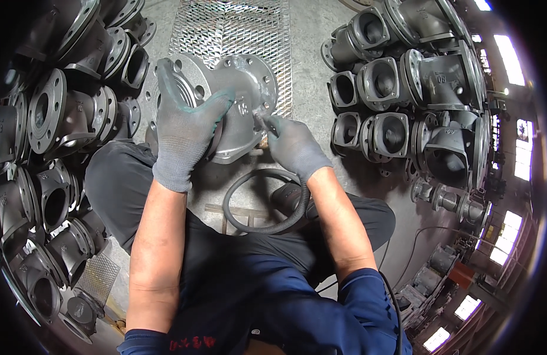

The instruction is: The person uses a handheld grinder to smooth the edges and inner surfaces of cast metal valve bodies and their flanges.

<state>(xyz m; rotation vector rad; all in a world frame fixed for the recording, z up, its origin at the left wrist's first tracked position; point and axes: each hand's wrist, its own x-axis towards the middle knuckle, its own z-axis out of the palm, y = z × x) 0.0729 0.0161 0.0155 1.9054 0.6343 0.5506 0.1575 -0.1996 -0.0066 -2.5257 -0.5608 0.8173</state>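
Note:
A grey cast-metal valve body (241, 103) with round, bolt-holed flanges stands in front of me on the floor. My left hand (187, 118), in a grey glove, grips its left flange, fingers laid over the rim and thumb stretched toward the middle of the casting. At the casting's right side, my gloved right hand (296, 145) is closed round a tool that is mostly hidden. A small brownish part (262, 143) shows beside those fingers. From under the right wrist a black ribbed hose (229, 204) curves in a loop between my legs.
Similar castings are stacked high on the left (48, 109) and on the right (383, 83). Beyond the valve body lies a patterned metal plate (232, 26). A low wooden frame (244, 212) is near my legs. A thin cable (416, 236) runs along the right.

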